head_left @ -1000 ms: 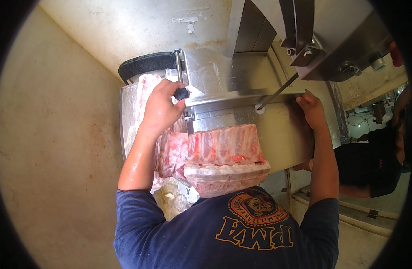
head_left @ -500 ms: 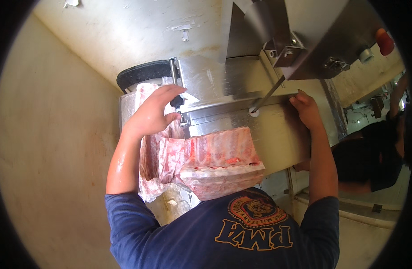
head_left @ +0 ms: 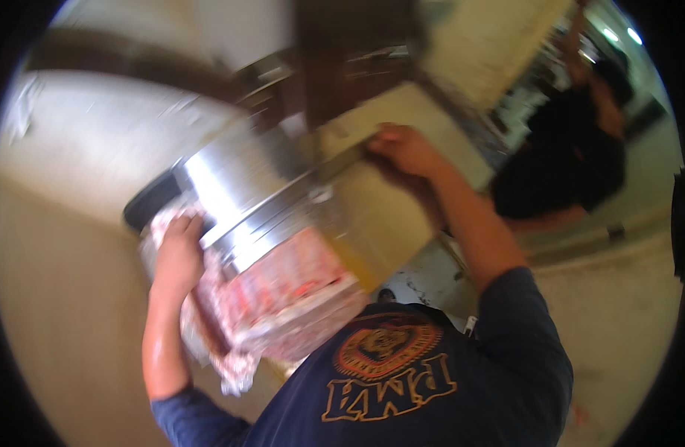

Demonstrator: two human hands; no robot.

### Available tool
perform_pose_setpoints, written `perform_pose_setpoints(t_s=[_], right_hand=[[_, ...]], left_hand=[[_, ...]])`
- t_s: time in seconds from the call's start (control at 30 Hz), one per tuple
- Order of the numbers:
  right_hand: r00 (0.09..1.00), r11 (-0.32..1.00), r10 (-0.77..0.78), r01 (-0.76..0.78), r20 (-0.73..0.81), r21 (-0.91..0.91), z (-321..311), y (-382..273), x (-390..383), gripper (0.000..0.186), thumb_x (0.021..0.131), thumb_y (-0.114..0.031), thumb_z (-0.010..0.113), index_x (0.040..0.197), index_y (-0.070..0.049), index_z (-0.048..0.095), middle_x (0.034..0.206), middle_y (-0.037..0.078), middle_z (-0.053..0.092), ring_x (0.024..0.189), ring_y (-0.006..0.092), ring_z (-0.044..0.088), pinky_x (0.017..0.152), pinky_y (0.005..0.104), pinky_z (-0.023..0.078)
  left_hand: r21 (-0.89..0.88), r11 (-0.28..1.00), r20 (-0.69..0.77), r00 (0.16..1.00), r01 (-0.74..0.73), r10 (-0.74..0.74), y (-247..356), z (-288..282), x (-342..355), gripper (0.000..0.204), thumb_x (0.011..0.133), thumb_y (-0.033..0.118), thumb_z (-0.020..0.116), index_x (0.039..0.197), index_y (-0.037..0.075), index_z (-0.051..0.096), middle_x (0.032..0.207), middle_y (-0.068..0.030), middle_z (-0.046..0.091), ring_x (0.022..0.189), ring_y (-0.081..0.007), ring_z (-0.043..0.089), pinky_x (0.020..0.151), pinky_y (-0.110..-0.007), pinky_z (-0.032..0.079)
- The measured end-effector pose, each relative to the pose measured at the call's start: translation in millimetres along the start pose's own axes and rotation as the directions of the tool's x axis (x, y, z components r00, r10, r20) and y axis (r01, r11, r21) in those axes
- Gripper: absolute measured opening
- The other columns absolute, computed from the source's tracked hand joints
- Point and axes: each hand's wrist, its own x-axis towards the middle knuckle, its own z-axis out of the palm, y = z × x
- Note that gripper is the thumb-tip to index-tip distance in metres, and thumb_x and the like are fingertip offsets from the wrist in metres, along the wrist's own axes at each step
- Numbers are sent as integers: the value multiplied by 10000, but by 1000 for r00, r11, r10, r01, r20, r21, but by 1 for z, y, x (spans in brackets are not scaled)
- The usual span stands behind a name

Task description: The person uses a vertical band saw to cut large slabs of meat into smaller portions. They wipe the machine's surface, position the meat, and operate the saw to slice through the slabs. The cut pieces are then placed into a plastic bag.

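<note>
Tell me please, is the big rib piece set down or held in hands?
Set down: the rib piece lies beside the metal bar; neither left hand nor right hand grips it.

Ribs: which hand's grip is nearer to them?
Left. The left grip is close to the ribs, at their upper left; the right grip is farther, beyond their upper right, at the metal bar.

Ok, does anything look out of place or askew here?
Mainly the pink-and-white slab of raw ribs: its near edge appears right by the navy short-sleeved shirt, odd for raw meat; motion blur hides whether they touch.
</note>
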Motion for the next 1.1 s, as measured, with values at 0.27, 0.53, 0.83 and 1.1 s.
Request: perform_pose_setpoints(t_s=[0.27, 0.53, 0.83, 1.1], right_hand=[[1000, 975, -23, 27, -18, 218, 18, 1, 16, 286, 964, -300, 692, 940, -31, 598, 939, 146, 621, 886, 326, 586, 854, 400, 485], [994, 978, -112, 110, -1, 180, -1, 8, 9, 309, 972, -235, 685, 838, 3, 541, 876, 129, 565, 843, 309, 577, 814, 388, 465], [987, 958, -157, 162, -39, 238, 12, 11, 13, 297, 944, -249, 698, 839, -4, 567, 884, 167, 591, 837, 345, 574, 795, 429, 463], [980, 958, -193, 198, -44, 206, 16, 13, 16, 270, 938, -261, 698, 894, -8, 617, 918, 177, 617, 883, 372, 606, 825, 446, 479]], left_hand=[[-3, 996, 83, 992, 92, -92, -14, 1, -16, 584, 721, -124, 607, 1298, -34, 591, 1290, -277, 591, 1178, -480, 561, 991, -498, 477], [126, 959, -84, 966, 255, -246, 25, 15, 7, 346, 999, 360, 592, 963, 18, 559, 804, -232, 679, 794, -473, 660, 685, -550, 492], [131, 974, -121, 972, -185, 201, -31, 36, 8, 259, 942, 189, 573, 749, 16, 564, 659, -229, 611, 615, -455, 610, 593, -555, 465], [147, 948, -75, 953, -282, 295, -47, 37, 11, 273, 943, 184, 565, 731, 14, 548, 637, -225, 591, 595, -466, 587, 591, -563, 461]])
